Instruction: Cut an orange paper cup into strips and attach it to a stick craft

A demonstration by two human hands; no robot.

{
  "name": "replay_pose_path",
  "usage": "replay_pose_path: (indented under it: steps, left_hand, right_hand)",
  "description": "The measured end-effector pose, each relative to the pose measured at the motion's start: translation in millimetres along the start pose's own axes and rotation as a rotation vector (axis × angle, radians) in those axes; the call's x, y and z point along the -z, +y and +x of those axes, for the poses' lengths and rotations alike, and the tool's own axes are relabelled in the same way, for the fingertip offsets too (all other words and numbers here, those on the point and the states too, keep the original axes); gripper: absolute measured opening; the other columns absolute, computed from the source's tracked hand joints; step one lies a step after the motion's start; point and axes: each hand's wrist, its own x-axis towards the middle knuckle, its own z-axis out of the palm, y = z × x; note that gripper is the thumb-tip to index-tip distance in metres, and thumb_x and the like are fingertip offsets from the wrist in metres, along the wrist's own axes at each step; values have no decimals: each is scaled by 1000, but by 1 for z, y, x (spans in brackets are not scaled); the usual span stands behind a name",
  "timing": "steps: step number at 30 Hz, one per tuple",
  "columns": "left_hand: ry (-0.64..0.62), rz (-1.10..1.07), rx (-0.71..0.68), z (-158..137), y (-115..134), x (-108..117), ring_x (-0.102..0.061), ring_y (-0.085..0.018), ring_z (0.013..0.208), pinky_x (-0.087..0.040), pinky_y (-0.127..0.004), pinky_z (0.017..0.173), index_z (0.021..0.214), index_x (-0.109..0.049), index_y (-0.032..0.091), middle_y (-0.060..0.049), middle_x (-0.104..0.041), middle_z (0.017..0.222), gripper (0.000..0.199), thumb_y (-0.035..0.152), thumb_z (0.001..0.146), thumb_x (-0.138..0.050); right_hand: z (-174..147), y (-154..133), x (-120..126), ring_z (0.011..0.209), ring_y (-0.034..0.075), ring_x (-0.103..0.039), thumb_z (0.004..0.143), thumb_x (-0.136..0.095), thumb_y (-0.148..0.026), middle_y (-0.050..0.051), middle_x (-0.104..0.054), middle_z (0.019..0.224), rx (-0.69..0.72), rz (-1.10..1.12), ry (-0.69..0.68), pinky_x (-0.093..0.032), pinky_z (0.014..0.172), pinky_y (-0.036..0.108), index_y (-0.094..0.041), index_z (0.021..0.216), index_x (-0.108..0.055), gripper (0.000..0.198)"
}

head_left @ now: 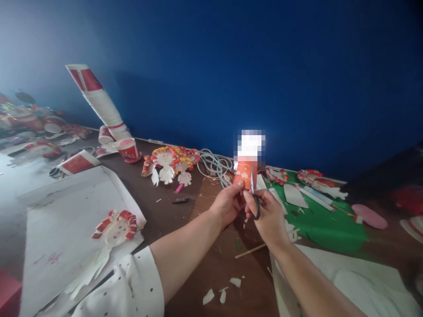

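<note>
My left hand (229, 203) is closed on a red paper piece (243, 175) printed with pale heart shapes, thumb on its near face. Above the red part the view is blurred out in white blocks. My right hand (269, 215) grips scissors (256, 207) with black handles, fingers at the loops. The blades point up along the right edge of the red paper. Whether they are biting into it I cannot tell. Both hands are close together above the brown table (211, 259).
White paper scraps (208, 296) and a thin stick (249, 251) lie below the hands. Left are a white board (66, 211) with a paper doll (116, 231), stacked paper cups (104, 105) and more dolls (165, 163). Right is a green sheet (330, 224); behind, a coiled cable (216, 163) and blue wall.
</note>
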Motion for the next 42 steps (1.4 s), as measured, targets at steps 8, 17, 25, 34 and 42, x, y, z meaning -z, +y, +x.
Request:
replay_pose_path:
  steps: [8,17,25,34,42]
  left_hand:
    - [167,-287,60,-2,6,0,-49,-11,43,-40,-23,43,66,-53,14,-1,-53,55,36,47,81,-59]
    - [213,-315,45,1,6,5,-41,-9,39,-35,-22,41,63,-51,14,3,-44,48,29,34,80,-63]
    - [304,-242,67,1,7,4,-44,-10,38,-32,-24,41,59,-46,16,2,-46,47,36,39,83,-58]
    - [323,-374,-4,3,13,5,-42,-5,40,-34,-17,41,65,-46,15,3,-44,51,28,30,82,-63]
    - [358,-329,-53,4,17,8,-43,-6,39,-37,-18,41,67,-48,16,5,-45,50,27,31,78,-67]
  right_hand:
    - [1,0,0,42,8,-51,72,-72,-45,-6,-57,50,12,29,-8,-41,41,18,-18,80,-53,33]
    - [4,15,1,49,12,-56,71,-73,-46,-2,-63,60,26,17,-10,-46,45,22,-19,85,-54,35]
    - [1,21,-5,62,18,-64,70,-73,-48,5,-69,76,69,-61,4,-51,59,30,-20,89,-53,39]
    - [-5,34,-8,68,20,-64,74,-69,-45,7,-70,82,117,-213,-44,-50,62,31,-19,95,-54,37]
    - [-14,31,-12,74,22,-67,79,-62,-45,5,-69,82,133,-484,-117,-50,65,32,-22,93,-52,29]
